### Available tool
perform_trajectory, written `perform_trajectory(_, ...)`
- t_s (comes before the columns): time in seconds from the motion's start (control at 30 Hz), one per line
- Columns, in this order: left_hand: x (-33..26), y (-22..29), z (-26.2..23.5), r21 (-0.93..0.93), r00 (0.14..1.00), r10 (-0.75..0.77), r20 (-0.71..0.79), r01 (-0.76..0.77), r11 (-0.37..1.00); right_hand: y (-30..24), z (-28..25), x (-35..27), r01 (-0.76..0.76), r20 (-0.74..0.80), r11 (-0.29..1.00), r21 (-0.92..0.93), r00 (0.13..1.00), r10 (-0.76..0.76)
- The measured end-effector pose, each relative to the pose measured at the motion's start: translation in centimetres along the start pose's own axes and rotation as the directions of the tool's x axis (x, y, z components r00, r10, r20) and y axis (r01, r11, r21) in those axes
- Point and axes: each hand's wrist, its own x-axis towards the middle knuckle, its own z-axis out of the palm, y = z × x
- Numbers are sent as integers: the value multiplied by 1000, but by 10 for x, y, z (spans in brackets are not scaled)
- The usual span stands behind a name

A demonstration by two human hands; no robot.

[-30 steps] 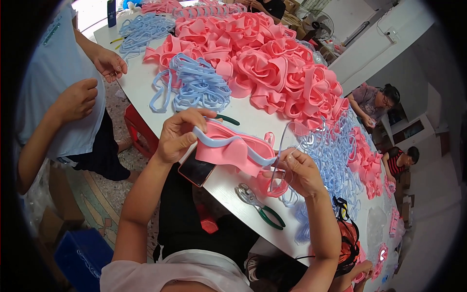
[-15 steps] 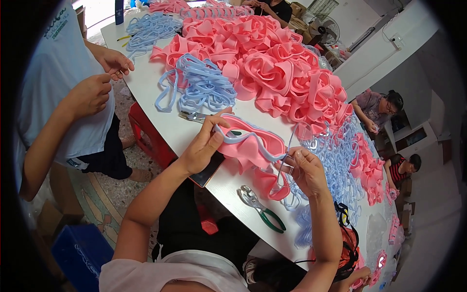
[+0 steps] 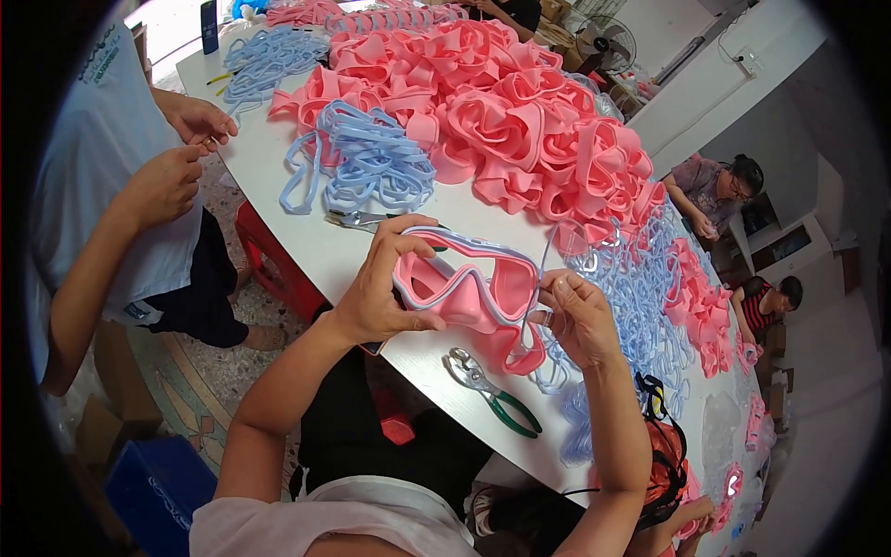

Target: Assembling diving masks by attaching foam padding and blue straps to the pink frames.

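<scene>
My left hand (image 3: 385,283) grips the left side of a pink diving mask skirt (image 3: 469,299), fingers over its top rim and thumb below. A pale blue rubber frame strip (image 3: 441,293) runs along the skirt's upper and front edge. My right hand (image 3: 577,311) is closed at the skirt's right end, pinching the loose end of the blue strip (image 3: 548,255), which loops up above the fingers. Another pink skirt (image 3: 515,351) lies just under the held one. Green-handled pliers (image 3: 492,390) lie on the table, close below my hands.
A big heap of pink skirts (image 3: 492,121) covers the far side of the white table (image 3: 260,176). Bundles of blue strips (image 3: 376,153) lie at left, with more blue strips (image 3: 636,288) at right. A co-worker's hands (image 3: 176,167) are at the left; other people sit farther right.
My left hand has turned the skirt to show its front opening, and its thumb has moved down under the rim. The blue strip now lies closer round the edge. The view shifted slightly.
</scene>
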Motion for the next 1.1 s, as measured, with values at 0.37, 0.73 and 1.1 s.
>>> perform_trajectory(0.37, 0, 0, -18, 38, 1000, 25, 18, -25, 999, -9, 17, -8, 82, -46, 970, -228, 994, -95)
perform_trajectory(0.73, 11, 26, -8, 374, 957, 278, 78, -287, 882, -29, 49, 4, -156, 131, 921, -357, 968, 215)
perform_trajectory(1.1, 7, 22, -7, 341, 960, 267, 87, -280, 897, -13, 50, 4, -157, 65, 960, -232, 982, 177)
